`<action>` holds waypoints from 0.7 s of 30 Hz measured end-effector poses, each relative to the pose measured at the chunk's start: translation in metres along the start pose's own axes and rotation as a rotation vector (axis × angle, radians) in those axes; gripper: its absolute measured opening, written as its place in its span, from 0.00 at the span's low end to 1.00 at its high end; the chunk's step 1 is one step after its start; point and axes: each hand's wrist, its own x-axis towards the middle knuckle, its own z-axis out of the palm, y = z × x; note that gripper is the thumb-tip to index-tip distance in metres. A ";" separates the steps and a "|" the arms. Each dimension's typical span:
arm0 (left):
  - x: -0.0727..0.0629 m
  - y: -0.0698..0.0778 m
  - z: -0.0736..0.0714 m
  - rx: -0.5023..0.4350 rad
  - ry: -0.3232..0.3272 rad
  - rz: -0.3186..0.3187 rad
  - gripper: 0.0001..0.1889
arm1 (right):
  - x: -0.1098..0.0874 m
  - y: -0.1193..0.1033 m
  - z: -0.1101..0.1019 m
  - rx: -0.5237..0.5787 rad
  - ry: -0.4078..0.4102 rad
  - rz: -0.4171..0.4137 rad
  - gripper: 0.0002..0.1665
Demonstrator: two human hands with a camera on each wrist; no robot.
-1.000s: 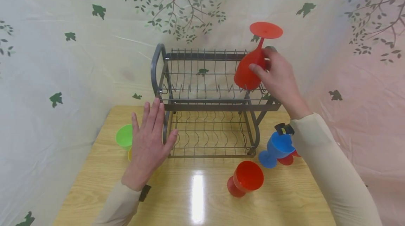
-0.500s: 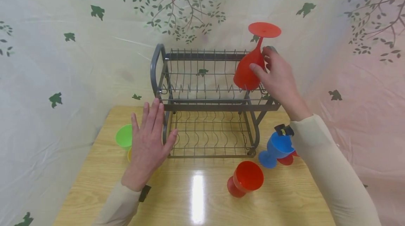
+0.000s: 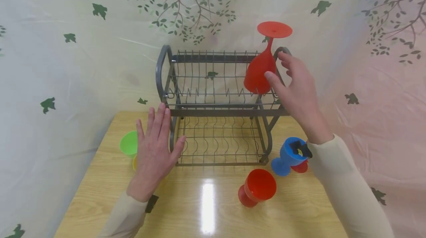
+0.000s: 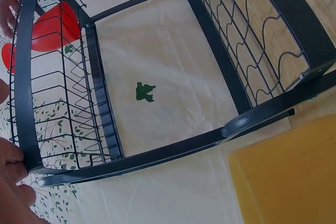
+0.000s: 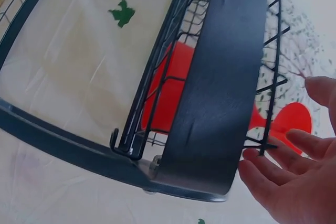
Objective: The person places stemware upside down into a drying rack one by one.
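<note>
A red goblet (image 3: 260, 73) stands upside down at the right end of the dish rack's (image 3: 226, 112) upper tier, its round foot on top. Beside it my right hand (image 3: 299, 91) is spread, with nothing in the fingers; the thumb tip is close to the bowl, and I cannot tell whether it touches. In the right wrist view the goblet's bowl (image 5: 168, 93) shows behind the dark rail, with the hand (image 5: 299, 171) outside the rack. My left hand (image 3: 156, 149) rests with straight fingers against the rack's front left corner.
Another red goblet (image 3: 261, 185) is on the table (image 3: 179, 201) in front of the rack. Right of the rack is a blue goblet (image 3: 288, 154), partly covering something red (image 3: 300, 167). A green cup (image 3: 128, 144) and a mostly hidden yellow one (image 3: 134, 163) are at the left.
My right hand has let go of the red goblet and drawn back a little to the right, fingers spreading. The goblet stays on the upper tier; the left hand keeps its place.
</note>
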 end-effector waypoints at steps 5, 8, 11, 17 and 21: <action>-0.003 0.000 0.001 -0.003 0.011 -0.003 0.43 | -0.018 -0.005 -0.002 0.005 0.034 -0.010 0.38; -0.004 0.001 0.001 -0.002 0.015 -0.005 0.43 | -0.030 -0.006 -0.002 0.009 0.063 -0.025 0.38; -0.006 0.002 0.001 -0.010 0.019 -0.010 0.42 | -0.041 -0.007 -0.001 0.022 0.104 -0.048 0.37; -0.009 0.004 0.002 -0.031 0.020 -0.015 0.42 | -0.062 -0.008 0.001 0.097 0.165 -0.091 0.34; -0.011 0.005 0.002 -0.041 0.031 -0.010 0.42 | -0.076 -0.009 0.004 0.135 0.193 -0.132 0.33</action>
